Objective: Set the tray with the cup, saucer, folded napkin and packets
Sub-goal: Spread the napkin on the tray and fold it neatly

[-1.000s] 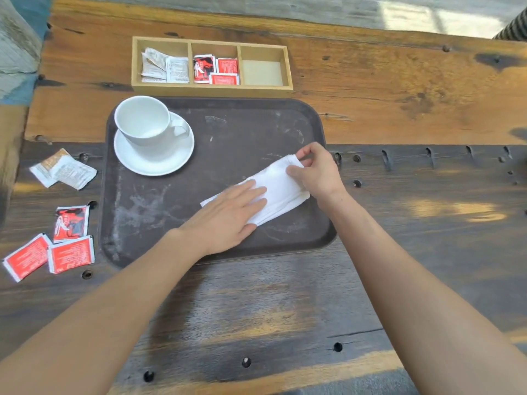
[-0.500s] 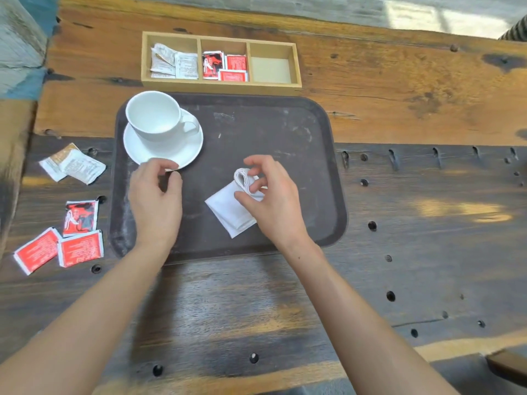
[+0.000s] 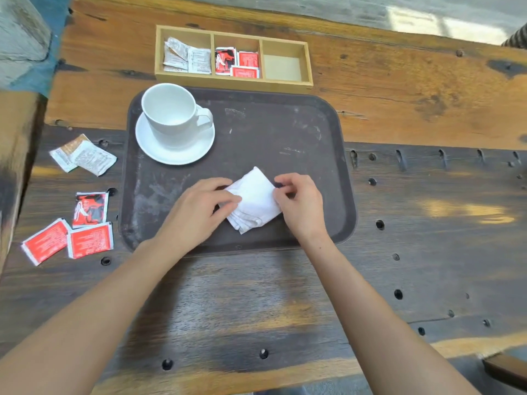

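A dark brown tray (image 3: 285,132) lies on the wooden table. At its far left corner a white cup (image 3: 171,112) stands on a white saucer (image 3: 174,151). A white napkin (image 3: 255,199), folded into a small square, rests on the tray's near middle. My left hand (image 3: 196,212) pinches the napkin's left edge and my right hand (image 3: 299,203) pinches its right edge. Left of the tray, on the table, lie three red packets (image 3: 74,229) and two white packets (image 3: 84,156).
A wooden box (image 3: 233,57) with three compartments sits behind the tray: white packets left, red packets in the middle, nothing in the right one. The dark near part of the table has several round holes. A grey and blue surface borders the far left.
The napkin went from a long strip to a small folded square. My left hand came back from near the saucer onto the napkin, and my right hand shifted to its right edge.
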Available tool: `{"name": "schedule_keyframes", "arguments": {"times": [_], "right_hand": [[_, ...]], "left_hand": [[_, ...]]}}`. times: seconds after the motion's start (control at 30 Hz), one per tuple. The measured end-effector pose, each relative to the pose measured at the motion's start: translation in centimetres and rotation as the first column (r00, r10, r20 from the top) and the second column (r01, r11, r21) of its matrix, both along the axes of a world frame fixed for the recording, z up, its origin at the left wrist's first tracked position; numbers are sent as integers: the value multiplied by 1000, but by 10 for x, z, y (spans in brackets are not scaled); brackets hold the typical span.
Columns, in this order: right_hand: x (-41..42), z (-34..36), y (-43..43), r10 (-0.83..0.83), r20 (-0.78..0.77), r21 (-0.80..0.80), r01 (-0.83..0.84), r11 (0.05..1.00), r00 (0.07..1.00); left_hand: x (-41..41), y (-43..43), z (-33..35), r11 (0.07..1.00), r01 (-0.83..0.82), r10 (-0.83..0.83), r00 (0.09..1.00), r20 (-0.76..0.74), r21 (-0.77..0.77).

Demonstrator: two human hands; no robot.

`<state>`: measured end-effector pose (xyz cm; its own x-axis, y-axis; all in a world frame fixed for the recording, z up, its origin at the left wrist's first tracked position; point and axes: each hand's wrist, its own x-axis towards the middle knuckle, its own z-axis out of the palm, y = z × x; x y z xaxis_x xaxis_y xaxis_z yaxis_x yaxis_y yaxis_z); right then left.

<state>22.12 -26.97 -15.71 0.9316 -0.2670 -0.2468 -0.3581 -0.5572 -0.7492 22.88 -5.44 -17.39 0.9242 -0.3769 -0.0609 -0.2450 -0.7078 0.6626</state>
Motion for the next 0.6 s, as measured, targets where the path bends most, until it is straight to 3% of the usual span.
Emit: {"name": "schedule_keyframes", "arguments": {"times": [0.07, 0.13, 0.27, 0.37, 0.5, 0.6], "right_hand": [[2, -4, -3, 45, -98, -105, -55, 993, 994], [5, -4, -3, 30, -169, -122, -51, 991, 985], [6, 5, -2, -46, -141, -18, 44, 999, 989], [6, 8, -11, -97, -175, 37, 105, 994, 980], [4, 18, -20, -63, -391, 159, 134, 978, 918], [10, 21, -25, -41, -410, 232, 148, 961, 911]], "left_hand": [[6, -9, 4, 988, -148, 145, 987, -64, -49], [12, -18, 9, 974, -225, 223, 965, -139, 2], [21, -30, 21, 942, -327, 330, 851, -409, 80], [25, -35, 23, 935, -326, 351, 801, -485, 139], [25, -47, 24, 814, -577, 371, 599, -710, -61], [29, -62, 35, 721, -672, 274, 500, -822, -168]]}}
